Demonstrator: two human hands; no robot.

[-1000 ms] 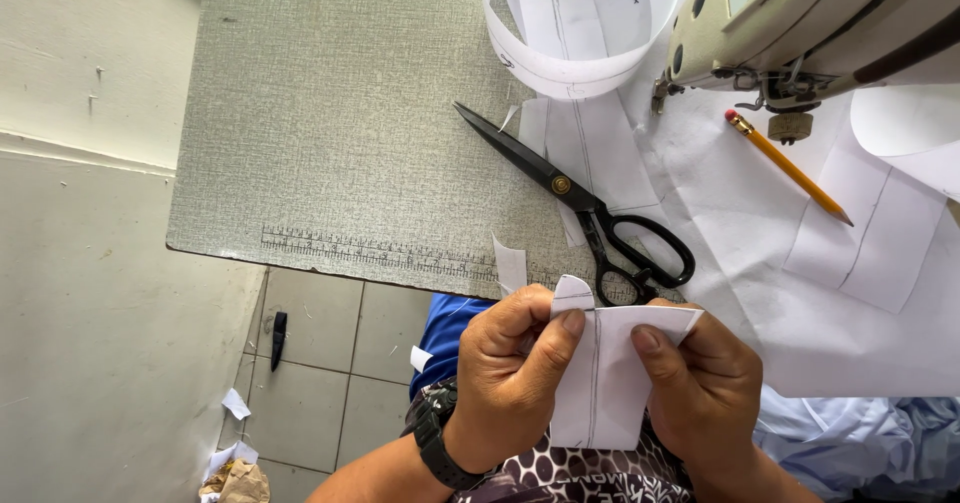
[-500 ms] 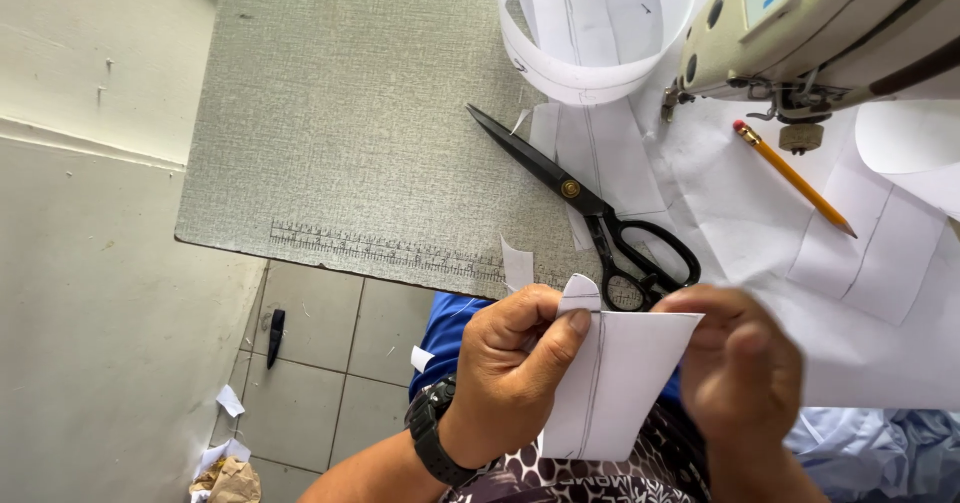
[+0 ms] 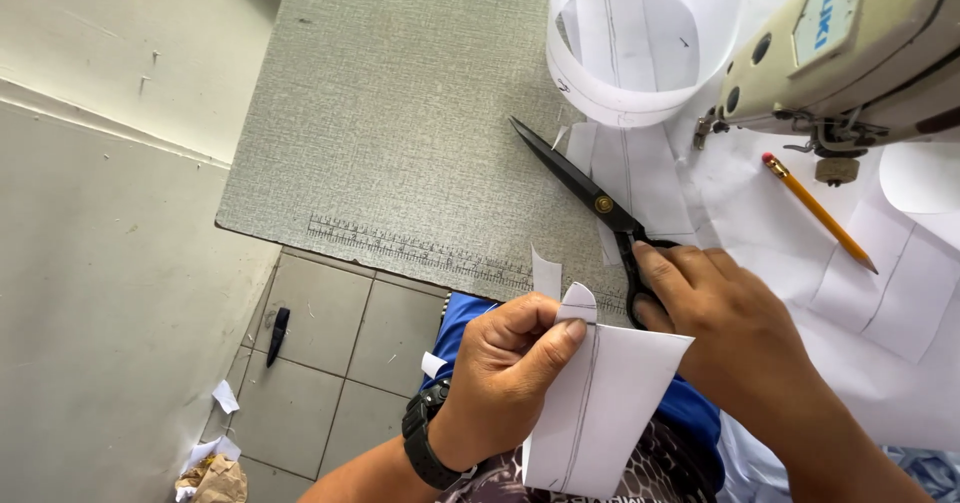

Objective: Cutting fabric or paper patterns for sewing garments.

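Left hand (image 3: 505, 383) pinches a folded white fabric piece (image 3: 600, 413), thumb on its top edge next to a small rounded tab, fingers curled behind. Piece hangs below the table edge, over the lap, with 2 pencilled lines running down its length. Black wristwatch (image 3: 428, 450) on that wrist.

Right hand (image 3: 725, 328) is off the fabric piece and rests on the handles of the black scissors (image 3: 585, 191), fingers bent over the loops. Can't tell if the fingers are through the loops or just on top; grip not confirmed. Scissors lie flat on the table, blades closed, tips pointing away toward the upper left, brass pivot screw visible.

Scissor handles sit on white cut fabric pieces (image 3: 760, 233) spread across the right part of the table (image 3: 400, 113). Table top is grey, textured, with a printed ruler scale along its near edge. Small white scrap (image 3: 546, 275) stands at that edge, just beside the left thumb.

Yellow pencil (image 3: 820, 213) with red end lies diagonally on the white pieces, near the right hand but not touching. Sewing machine (image 3: 850, 53), cream-coloured, overhangs the upper right, presser area above the pencil. White looped fabric band (image 3: 620, 103) sits left of the machine head.

Floor (image 3: 340, 363) below left is tiled, with white scraps, crumpled paper and 1 small dark object.
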